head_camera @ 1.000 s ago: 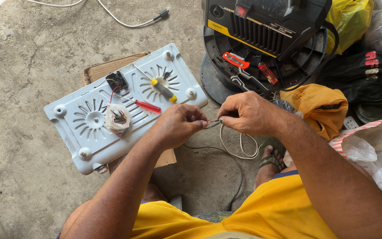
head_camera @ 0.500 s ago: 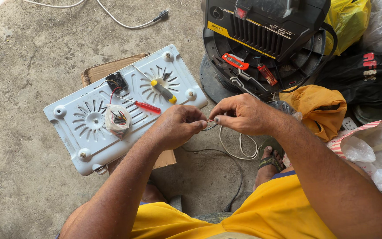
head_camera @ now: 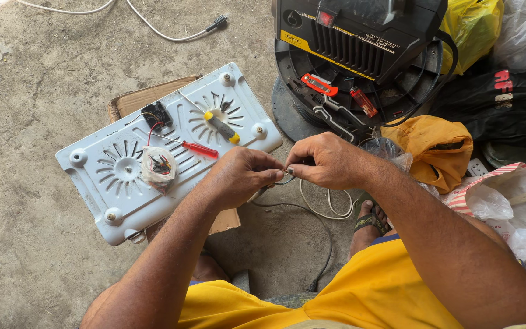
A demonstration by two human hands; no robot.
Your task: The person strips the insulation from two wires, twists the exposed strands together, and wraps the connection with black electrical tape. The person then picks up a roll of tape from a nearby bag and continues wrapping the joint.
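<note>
Both hands meet at mid-frame, fingertips almost touching. The left hand (head_camera: 241, 176) and the right hand (head_camera: 330, 161) each pinch the end of a thin wire (head_camera: 286, 178) between thumb and fingers; the short stretch of wire sits exactly in the small gap between the two hands. Below the right hand a pale cable (head_camera: 327, 210) loops down, and a darker cable (head_camera: 324, 244) runs from beneath the hands toward the person's yellow shirt (head_camera: 360, 298).

Just beyond the left hand lies a white vented appliance panel (head_camera: 108, 195), resting flat on a piece of cardboard (head_camera: 141, 100). On the panel, near the left hand's knuckles, lies a red-handled screwdriver (head_camera: 199, 148); a little further off, a yellow-and-grey-handled screwdriver (head_camera: 221, 128). Well to the left of that hand sits a small plastic bag of parts (head_camera: 157, 166), and beyond it a small black component with a red lead (head_camera: 156, 114).

Beyond the right hand stands a black-and-yellow machine (head_camera: 360, 42) with a red utility knife (head_camera: 319, 84) lying in its base. To the right of the right hand rests a bundled orange cloth (head_camera: 433, 146), with a red-striped bag (head_camera: 506, 195) further right. A sandalled foot (head_camera: 369, 216) shows just below the right forearm.
</note>
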